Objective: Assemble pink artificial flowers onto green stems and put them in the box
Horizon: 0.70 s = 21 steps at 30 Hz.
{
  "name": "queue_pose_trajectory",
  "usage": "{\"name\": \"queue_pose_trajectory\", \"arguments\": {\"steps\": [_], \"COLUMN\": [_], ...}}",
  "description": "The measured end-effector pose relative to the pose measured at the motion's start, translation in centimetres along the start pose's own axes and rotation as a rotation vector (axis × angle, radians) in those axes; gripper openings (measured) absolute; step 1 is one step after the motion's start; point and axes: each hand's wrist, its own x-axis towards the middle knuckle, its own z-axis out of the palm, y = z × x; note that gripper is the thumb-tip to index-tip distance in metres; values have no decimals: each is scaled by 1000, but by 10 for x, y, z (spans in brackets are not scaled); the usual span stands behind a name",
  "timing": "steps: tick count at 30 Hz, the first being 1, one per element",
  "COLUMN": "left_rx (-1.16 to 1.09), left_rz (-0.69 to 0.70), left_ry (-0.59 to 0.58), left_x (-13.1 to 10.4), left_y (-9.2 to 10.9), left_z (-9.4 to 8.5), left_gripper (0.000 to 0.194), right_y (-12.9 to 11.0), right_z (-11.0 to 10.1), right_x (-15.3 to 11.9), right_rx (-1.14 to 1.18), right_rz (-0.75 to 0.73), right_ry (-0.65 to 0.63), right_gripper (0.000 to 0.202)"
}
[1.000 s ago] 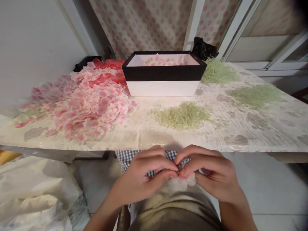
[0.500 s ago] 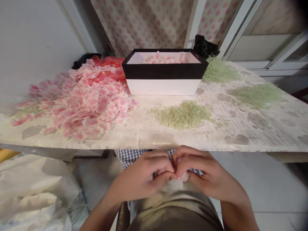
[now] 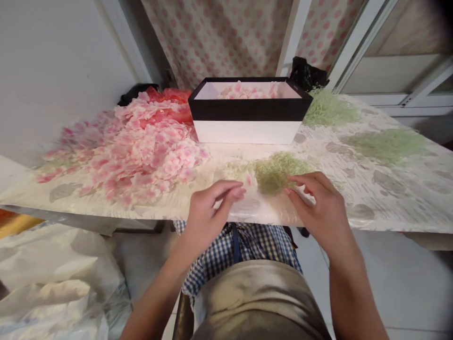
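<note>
My left hand is over the table's front edge, thumb and fingertips drawn together. At those fingertips shows a pale pink flower petal piece, apparently pinched there, though motion blur softens it. My right hand hovers by the right side of a pile of thin green sprigs. Its thumb and forefinger are apart with nothing visible between them. To the left lies a big heap of pink and white artificial petals.
A black-rimmed white box holding pink petals stands behind the sprigs. More green clumps lie at the right. Red netting rests at the back left, a black plastic bag behind the box. White bags sit below left.
Both hands, close together over my lap before, have moved apart and forward over the table. The petal piece has come forward with the left hand. The right hand has opened.
</note>
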Motion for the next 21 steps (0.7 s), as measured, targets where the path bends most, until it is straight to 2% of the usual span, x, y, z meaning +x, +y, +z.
{"name": "queue_pose_trajectory", "arguments": {"steps": [1, 3, 6, 9, 11, 13, 14, 15, 18, 21], "left_rx": [67, 263, 467, 576, 636, 789, 870, 930, 984, 968], "left_rz": [25, 67, 102, 147, 125, 37, -29, -90, -172, -160], "left_ry": [31, 13, -59, -69, 35, 218, 272, 278, 236, 306], "left_x": [8, 23, 35, 32, 27, 22, 20, 19, 20, 22], "left_y": [-7, -21, -30, -32, -35, -43, -49, -54, -70, -74], "left_z": [3, 7, 3, -20, -45, -71, -82, -91, -103, -99], "left_gripper": [14, 17, 18, 26, 29, 25, 25, 25, 21, 16], "right_y": [8, 21, 30, 30, 29, 28, 27, 26, 25, 24], "right_z": [4, 13, 20, 20, 18, 18, 18, 18, 20, 20], "right_x": [4, 9, 9, 7, 7, 6, 6, 6, 4, 2], "right_rx": [-113, -185, -144, -76, -53, -59, -71, -85, -89, -59], "right_rz": [0, -3, -4, 16, 31, 44, 52, 68, 144, 173], "right_ry": [10, 13, 5, 1, 16, 54, 78, 107, 195, 261], "right_gripper": [27, 32, 23, 12, 12, 14, 14, 14, 15, 19]}}
